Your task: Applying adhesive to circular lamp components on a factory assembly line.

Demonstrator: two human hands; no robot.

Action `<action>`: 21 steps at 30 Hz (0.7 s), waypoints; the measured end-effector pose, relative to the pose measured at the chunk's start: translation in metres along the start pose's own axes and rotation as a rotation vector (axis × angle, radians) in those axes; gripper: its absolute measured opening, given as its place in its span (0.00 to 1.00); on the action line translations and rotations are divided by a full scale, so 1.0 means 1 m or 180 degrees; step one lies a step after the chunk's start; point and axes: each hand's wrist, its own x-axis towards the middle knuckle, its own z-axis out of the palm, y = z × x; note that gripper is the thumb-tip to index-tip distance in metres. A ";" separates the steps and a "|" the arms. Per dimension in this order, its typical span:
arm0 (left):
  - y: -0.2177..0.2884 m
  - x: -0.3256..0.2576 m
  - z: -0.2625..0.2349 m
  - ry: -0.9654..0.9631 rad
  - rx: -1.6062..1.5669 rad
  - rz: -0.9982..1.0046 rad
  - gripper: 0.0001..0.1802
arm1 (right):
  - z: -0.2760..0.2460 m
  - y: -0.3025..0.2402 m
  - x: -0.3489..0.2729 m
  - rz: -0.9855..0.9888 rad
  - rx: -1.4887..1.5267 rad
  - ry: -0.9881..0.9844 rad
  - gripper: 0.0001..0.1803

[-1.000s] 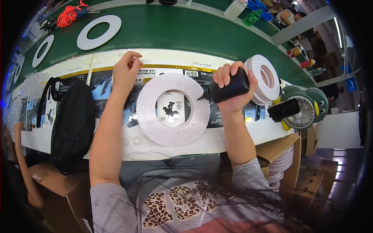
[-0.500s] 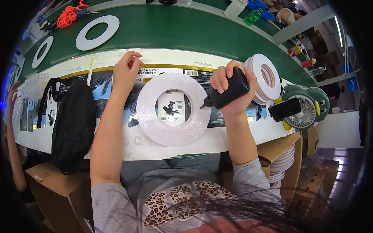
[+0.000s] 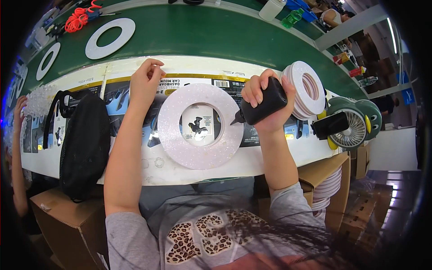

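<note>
A thick white glittery ring [image 3: 173, 146], or a stack of such rings, lies flat in front of me. My right hand [image 3: 265, 96] is wrapped round a black squeeze bottle [image 3: 271, 102], tilted so its pointed nozzle [image 3: 237, 119] is at the ring's right side; I cannot tell whether the tip touches. Beyond the ring's upper left, my left hand [image 3: 146, 77] is loosely closed with bent fingers and nothing visible in them. More white rings [image 3: 306, 87] stand stacked and leaning just right of my right hand.
A green conveyor belt [image 3: 180, 33] runs along the far side, carrying white rings [image 3: 92, 48]. A black bag [image 3: 85, 144] lies on the left of the white worktop [image 3: 216, 177]. Beside the stack stands a green fan [image 3: 353, 130]. Cardboard boxes flank me. Another person's hand [image 3: 19, 108] is at far left.
The rings on the green belt have slid slightly left. At far left, the other person's hand has shifted. Both my hands and the bottle have moved very slightly left.
</note>
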 end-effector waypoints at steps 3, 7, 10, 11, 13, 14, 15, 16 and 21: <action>-0.001 0.000 0.000 0.0001 0.0017 -0.0001 0.07 | -0.001 0.001 0.001 -0.0012 -0.0013 -0.0001 0.20; 0.003 0.000 0.000 -0.0014 0.0024 -0.0035 0.07 | -0.003 0.003 0.001 0.0023 0.0001 0.0010 0.20; 0.005 -0.001 0.000 -0.0029 0.0053 -0.0072 0.07 | -0.004 0.003 0.001 0.0048 0.0054 0.0032 0.20; 0.005 -0.001 -0.001 -0.0027 0.0051 -0.0068 0.07 | -0.004 0.002 0.002 0.0050 0.0057 0.0028 0.20; 0.005 -0.002 -0.002 -0.0021 0.0053 -0.0069 0.07 | -0.006 -0.001 0.003 0.0062 0.0299 0.0057 0.20; 0.006 -0.002 -0.002 -0.0035 0.0036 -0.0066 0.06 | -0.008 -0.004 0.003 0.0060 0.0293 0.0061 0.20; 0.006 -0.001 -0.001 -0.0050 0.0018 -0.0065 0.06 | -0.011 -0.007 0.003 0.0044 0.0433 0.0079 0.20; 0.005 -0.001 0.001 -0.0056 0.0011 -0.0066 0.06 | -0.013 -0.010 0.004 0.0028 0.0574 0.0100 0.20; 0.006 -0.001 -0.001 -0.0121 0.0084 -0.0123 0.08 | -0.018 -0.012 0.006 -0.0386 0.0004 0.0261 0.20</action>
